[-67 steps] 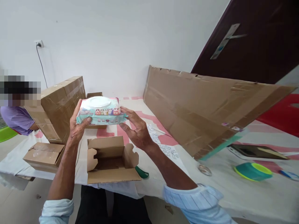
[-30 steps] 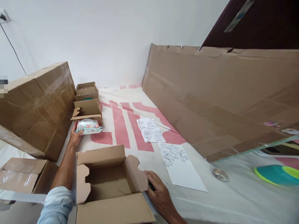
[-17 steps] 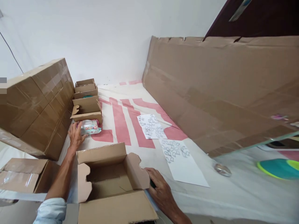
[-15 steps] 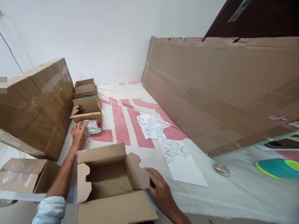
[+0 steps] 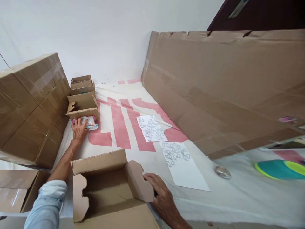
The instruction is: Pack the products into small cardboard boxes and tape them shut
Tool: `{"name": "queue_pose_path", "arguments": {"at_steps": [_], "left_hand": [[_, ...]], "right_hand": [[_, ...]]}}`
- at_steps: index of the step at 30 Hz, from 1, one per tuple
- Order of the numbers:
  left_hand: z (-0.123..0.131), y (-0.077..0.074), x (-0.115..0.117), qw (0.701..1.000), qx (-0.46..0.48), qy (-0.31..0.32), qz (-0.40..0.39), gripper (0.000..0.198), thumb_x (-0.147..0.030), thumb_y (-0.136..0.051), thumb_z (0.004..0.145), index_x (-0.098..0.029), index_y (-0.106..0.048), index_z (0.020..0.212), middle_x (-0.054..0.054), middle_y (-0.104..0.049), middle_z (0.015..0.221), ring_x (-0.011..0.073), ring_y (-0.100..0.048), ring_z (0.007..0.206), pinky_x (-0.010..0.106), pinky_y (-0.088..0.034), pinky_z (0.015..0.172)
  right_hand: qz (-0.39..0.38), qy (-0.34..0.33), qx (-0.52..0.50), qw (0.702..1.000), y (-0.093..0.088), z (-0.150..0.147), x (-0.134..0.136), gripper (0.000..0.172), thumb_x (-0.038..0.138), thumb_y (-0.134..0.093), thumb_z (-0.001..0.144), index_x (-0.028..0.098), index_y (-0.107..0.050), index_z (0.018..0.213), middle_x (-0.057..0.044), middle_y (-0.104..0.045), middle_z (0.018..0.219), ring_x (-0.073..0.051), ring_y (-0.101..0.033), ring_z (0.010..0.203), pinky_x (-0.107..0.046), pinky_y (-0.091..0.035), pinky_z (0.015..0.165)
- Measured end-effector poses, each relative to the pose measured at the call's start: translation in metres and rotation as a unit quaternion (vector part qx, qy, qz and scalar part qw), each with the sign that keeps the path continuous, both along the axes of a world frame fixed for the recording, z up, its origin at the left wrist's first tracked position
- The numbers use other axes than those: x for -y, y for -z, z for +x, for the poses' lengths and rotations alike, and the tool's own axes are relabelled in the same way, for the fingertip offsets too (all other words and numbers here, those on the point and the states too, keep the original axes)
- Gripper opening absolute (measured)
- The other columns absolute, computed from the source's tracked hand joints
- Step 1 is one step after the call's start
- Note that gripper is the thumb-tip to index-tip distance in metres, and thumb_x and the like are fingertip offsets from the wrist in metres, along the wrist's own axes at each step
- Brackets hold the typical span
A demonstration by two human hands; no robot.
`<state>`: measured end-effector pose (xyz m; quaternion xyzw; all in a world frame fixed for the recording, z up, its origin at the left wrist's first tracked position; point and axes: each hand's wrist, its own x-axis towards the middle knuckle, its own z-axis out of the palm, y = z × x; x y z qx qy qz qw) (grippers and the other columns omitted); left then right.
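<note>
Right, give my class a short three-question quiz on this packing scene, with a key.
1. True or false: the left hand touches the wipes pack.
2. Inside, the open box nearest the camera shows: A wipes, B nothing, C paper?
3. How many printed sheets lie on the cloth?
Key: 1 true; 2 B; 3 two.

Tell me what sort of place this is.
Probably a makeshift packing station in a plain room: taped cartons stacked on a cloth-covered table, a row of small open boxes beside them, and a pack of wipes under the left hand.
</note>
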<state>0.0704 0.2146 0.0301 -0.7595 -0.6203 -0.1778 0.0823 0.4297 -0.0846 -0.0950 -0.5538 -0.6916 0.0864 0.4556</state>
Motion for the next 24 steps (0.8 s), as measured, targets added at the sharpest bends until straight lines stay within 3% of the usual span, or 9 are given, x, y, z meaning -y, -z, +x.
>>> {"name": "queue_pose_path", "arguments": {"at_steps": [8,15,18,20,22,24], "left_hand": [[0.003,-0.010,-0.056,1.000,0.028,-0.008,-0.005,0.054,-0.015,-0.074,0.085,-0.025,-0.069,0.138,0.024,-0.055,0.153,0.0472,-0.045,0.138,0.062,-0.036,0.112],[0.013,-0.036,-0.070,0.994,0.106,-0.010,-0.005,0.046,-0.019,-0.081,0.083,-0.018,-0.071,0.127,0.027,-0.060,0.146,0.0480,-0.052,0.136,0.065,-0.035,0.116],[0.012,-0.051,-0.056,0.989,0.148,0.011,-0.015,0.050,-0.019,-0.085,0.079,-0.017,-0.071,0.127,0.024,-0.063,0.145,0.0454,-0.053,0.138,0.062,-0.037,0.118],[0.007,-0.060,-0.033,0.984,0.176,0.027,-0.026,0.050,-0.023,-0.086,0.079,-0.018,-0.072,0.127,0.020,-0.068,0.142,0.0402,-0.059,0.135,0.055,-0.043,0.117],[-0.004,-0.067,0.005,0.967,0.244,0.054,-0.040,0.048,-0.032,-0.086,0.083,-0.018,-0.073,0.127,0.015,-0.072,0.137,0.0352,-0.065,0.130,0.048,-0.049,0.114],[-0.017,-0.072,0.057,0.911,0.395,0.102,-0.058,0.053,-0.045,-0.086,0.085,-0.017,-0.075,0.128,0.014,-0.074,0.134,0.0357,-0.068,0.130,0.048,-0.053,0.112]], "right_hand": [[0.018,-0.005,0.000,1.000,-0.004,-0.001,-0.001,0.027,0.025,-0.055,0.104,0.026,-0.075,0.122,-0.010,-0.078,0.107,-0.028,-0.074,0.095,-0.043,-0.063,0.081],[0.021,-0.008,0.033,0.999,0.000,-0.002,-0.004,0.031,0.020,-0.056,0.098,0.026,-0.074,0.123,-0.011,-0.077,0.110,-0.029,-0.073,0.101,-0.045,-0.063,0.084],[0.016,-0.012,0.044,0.999,-0.002,-0.001,-0.004,0.033,0.020,-0.056,0.095,0.025,-0.074,0.123,-0.012,-0.076,0.110,-0.030,-0.072,0.101,-0.047,-0.063,0.086],[0.005,-0.013,0.043,0.999,-0.004,0.000,-0.002,0.033,0.021,-0.058,0.093,0.024,-0.074,0.121,-0.012,-0.076,0.111,-0.030,-0.071,0.102,-0.048,-0.062,0.087],[-0.009,-0.015,0.040,0.999,-0.005,0.001,0.000,0.033,0.021,-0.058,0.092,0.024,-0.075,0.120,-0.012,-0.075,0.111,-0.031,-0.070,0.103,-0.049,-0.061,0.088],[-0.020,-0.017,0.037,0.999,-0.006,0.001,0.001,0.032,0.021,-0.058,0.092,0.024,-0.075,0.119,-0.012,-0.075,0.110,-0.031,-0.068,0.103,-0.048,-0.060,0.088]]}}
